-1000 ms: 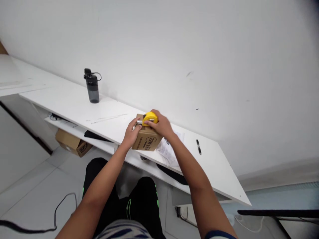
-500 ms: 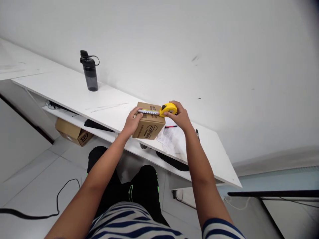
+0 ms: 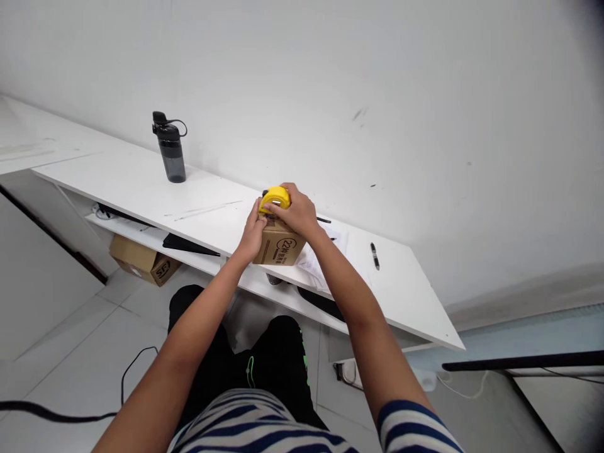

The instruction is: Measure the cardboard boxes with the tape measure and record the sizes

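A brown cardboard box [image 3: 282, 245] with dark printing sits at the front edge of the white desk. My right hand [image 3: 301, 212] is closed around a yellow tape measure [image 3: 276, 199] above the box's top. No stretch of blade shows outside its case. My left hand [image 3: 252, 234] holds the box's left side, its fingers and thumb close against the tape measure. Whether those fingertips also pinch the blade's end is hidden. Printed papers [image 3: 311, 264] lie on the desk right of the box, partly covered by my right forearm.
A dark water bottle [image 3: 172, 154] stands on the desk [image 3: 123, 179] near the wall. A black pen [image 3: 374, 256] lies to the right. Under the desktop, a shelf [image 3: 141, 234] holds dark flat items. Another cardboard box [image 3: 136, 258] rests on the floor at left, near a black cable [image 3: 56, 412].
My right hand has moved left with the tape measure, up to my left hand. The blade that stretched across the box top is back in the case. The black pen is now uncovered.
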{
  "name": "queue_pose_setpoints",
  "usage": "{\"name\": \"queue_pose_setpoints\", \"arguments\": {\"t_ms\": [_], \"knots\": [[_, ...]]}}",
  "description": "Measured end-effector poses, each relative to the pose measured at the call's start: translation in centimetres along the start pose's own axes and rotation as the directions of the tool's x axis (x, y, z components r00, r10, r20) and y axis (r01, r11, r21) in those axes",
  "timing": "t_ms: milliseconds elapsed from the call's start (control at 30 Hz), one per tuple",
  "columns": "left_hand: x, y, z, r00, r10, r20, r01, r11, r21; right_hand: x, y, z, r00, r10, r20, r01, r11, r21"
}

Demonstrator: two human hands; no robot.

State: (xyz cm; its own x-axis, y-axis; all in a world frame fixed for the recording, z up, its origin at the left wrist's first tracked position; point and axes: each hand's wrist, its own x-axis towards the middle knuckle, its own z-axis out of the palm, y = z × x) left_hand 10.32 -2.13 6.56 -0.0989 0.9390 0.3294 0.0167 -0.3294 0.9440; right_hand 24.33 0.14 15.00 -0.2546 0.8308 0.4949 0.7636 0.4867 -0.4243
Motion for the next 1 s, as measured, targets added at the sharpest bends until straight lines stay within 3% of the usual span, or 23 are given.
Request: {"name": "queue_pose_setpoints", "arguments": {"t_ms": [133,233,300,367,467,533,600,633,800,900,1000], "knots": [[-1.9,0.7,2.8,0.980,-0.127,-0.154,0.150,0.977,0.150,0.7,1.1,-0.2,0.959,0.212,-0.187,-0.219,0.976,-0.016],[-3.6,0.6,5.3,0.978,-0.075,-0.197,0.113,0.976,0.187,1.5,1.3,0.2,0.967,0.205,-0.153,-0.211,0.977,-0.020],[-3.8,0.3,6.0,0.981,-0.030,-0.193,0.066,0.980,0.186,1.8,1.1,0.8,0.983,0.153,-0.104,-0.157,0.987,-0.030],[-2.7,0.0,5.4,0.973,-0.007,-0.230,0.045,0.986,0.161,1.7,0.9,1.4,0.989,0.117,-0.086,-0.121,0.992,-0.039],[0.6,-0.5,2.8,0.967,0.019,-0.255,0.006,0.995,0.097,1.2,0.7,1.8,0.992,0.095,-0.086,-0.103,0.990,-0.097],[2.7,-0.9,0.9,0.998,0.042,-0.046,-0.042,0.999,0.012,0.8,0.4,1.5,0.994,0.081,-0.069,-0.092,0.982,-0.166],[4.0,-1.1,-0.4,0.986,0.048,0.157,-0.040,0.998,-0.050,0.1,-0.1,0.8,0.996,0.083,-0.035,-0.088,0.970,-0.224],[4.3,-1.2,-0.8,0.978,0.048,0.203,-0.036,0.998,-0.059,-0.5,-0.4,0.2,0.996,0.090,-0.018,-0.092,0.965,-0.247],[3.7,-1.7,-0.6,0.993,0.075,0.087,-0.070,0.996,-0.062,-5.9,-0.8,-3.0,0.989,0.146,-0.031,-0.149,0.946,-0.288],[3.6,-1.9,-0.1,0.994,0.062,0.089,-0.055,0.995,-0.079,-9.6,-0.4,-4.4,0.974,0.190,-0.126,-0.218,0.939,-0.268],[3.7,-2.0,-0.2,0.993,0.068,0.096,-0.060,0.995,-0.084,-11.7,-0.3,-4.8,0.954,0.228,-0.196,-0.276,0.921,-0.274]]}}
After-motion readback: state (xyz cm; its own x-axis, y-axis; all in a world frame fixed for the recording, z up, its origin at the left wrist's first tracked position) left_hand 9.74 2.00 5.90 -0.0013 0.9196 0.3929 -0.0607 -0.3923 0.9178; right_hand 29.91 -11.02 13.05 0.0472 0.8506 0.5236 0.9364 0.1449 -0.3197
